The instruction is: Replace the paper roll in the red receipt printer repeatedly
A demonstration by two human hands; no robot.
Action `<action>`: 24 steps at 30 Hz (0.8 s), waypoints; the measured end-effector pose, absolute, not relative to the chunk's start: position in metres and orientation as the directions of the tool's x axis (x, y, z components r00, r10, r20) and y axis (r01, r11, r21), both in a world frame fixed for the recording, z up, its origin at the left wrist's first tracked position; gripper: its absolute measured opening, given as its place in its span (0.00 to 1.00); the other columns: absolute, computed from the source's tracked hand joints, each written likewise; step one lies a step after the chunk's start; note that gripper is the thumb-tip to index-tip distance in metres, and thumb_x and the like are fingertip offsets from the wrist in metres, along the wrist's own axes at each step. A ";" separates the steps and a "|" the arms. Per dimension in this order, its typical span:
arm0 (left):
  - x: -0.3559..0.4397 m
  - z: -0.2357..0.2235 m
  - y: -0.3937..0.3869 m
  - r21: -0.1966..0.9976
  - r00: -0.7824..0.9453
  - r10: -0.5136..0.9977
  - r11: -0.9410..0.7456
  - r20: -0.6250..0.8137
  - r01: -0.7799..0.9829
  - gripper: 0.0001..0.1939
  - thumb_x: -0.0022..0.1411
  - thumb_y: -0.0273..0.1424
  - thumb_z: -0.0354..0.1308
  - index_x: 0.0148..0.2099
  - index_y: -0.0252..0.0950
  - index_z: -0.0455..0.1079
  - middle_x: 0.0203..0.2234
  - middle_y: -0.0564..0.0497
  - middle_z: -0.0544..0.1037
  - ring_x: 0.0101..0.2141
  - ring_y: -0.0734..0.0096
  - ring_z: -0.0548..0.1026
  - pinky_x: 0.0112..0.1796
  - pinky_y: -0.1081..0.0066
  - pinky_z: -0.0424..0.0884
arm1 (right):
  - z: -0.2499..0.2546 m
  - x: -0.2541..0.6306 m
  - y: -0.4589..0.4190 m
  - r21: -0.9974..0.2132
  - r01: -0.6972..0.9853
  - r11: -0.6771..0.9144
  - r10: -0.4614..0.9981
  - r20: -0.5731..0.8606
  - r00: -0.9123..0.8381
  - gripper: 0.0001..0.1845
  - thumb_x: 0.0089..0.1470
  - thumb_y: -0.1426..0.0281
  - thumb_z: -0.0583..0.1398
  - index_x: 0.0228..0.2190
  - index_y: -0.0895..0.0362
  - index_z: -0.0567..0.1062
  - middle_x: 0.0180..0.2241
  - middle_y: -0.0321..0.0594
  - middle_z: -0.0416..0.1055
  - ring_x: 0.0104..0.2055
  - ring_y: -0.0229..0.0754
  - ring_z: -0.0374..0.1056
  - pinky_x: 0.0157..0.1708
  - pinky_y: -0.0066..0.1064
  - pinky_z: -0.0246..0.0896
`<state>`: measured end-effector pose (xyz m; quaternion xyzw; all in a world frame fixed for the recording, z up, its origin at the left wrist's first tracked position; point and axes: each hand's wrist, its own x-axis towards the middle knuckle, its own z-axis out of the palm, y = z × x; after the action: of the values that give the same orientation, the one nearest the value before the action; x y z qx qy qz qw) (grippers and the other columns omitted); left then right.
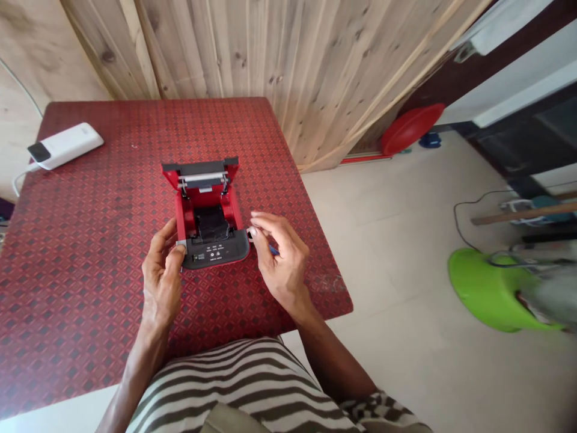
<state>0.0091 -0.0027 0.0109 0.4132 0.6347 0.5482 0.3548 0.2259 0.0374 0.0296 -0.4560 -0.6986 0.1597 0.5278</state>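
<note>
A small red and black printer (208,222) sits on the red patterned tablecloth (90,240), its lid (201,173) tipped open toward the wall, showing a black empty paper bay. My left hand (161,278) grips the printer's front left corner, thumb on the grey panel. My right hand (279,255) is at the front right corner, fingers pinched around a thin blue-tipped tool that I cannot name, its end touching the printer's side.
A white power bank (63,145) with a cable lies at the table's far left. Wooden panel wall behind. On the floor to the right are a red lid (412,127), a green bucket (491,291) and cables.
</note>
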 end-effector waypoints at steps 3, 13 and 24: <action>0.007 0.009 -0.004 0.977 -0.384 0.921 0.023 0.062 0.213 0.29 0.73 0.46 0.63 0.69 0.40 0.77 0.59 0.43 0.84 0.57 0.52 0.83 0.58 0.55 0.80 | 0.049 0.214 0.066 -0.533 0.548 0.644 0.752 0.572 -0.327 0.10 0.74 0.76 0.63 0.49 0.52 0.84 0.51 0.44 0.86 0.54 0.47 0.82 0.59 0.45 0.79; 0.010 0.007 -0.006 0.976 -0.387 0.920 0.033 0.054 0.213 0.30 0.73 0.52 0.61 0.68 0.40 0.76 0.60 0.41 0.82 0.57 0.53 0.82 0.58 0.54 0.79 | 0.061 0.155 0.136 -0.233 0.638 0.734 0.662 0.033 -0.749 0.11 0.69 0.81 0.64 0.37 0.56 0.84 0.37 0.45 0.85 0.38 0.47 0.81 0.43 0.39 0.77; 0.009 0.006 -0.006 0.978 -0.380 0.924 0.041 0.040 0.203 0.31 0.74 0.51 0.60 0.69 0.38 0.75 0.61 0.40 0.82 0.57 0.52 0.82 0.58 0.55 0.78 | 0.103 0.226 0.098 -0.507 0.503 0.700 0.706 0.381 -0.597 0.10 0.66 0.69 0.72 0.49 0.53 0.84 0.46 0.39 0.86 0.48 0.47 0.81 0.51 0.42 0.78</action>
<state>0.0088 -0.0057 0.0063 0.4421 0.6373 0.5328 0.3385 0.2255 0.0985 0.1033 -0.3450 -0.8760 0.1766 0.2872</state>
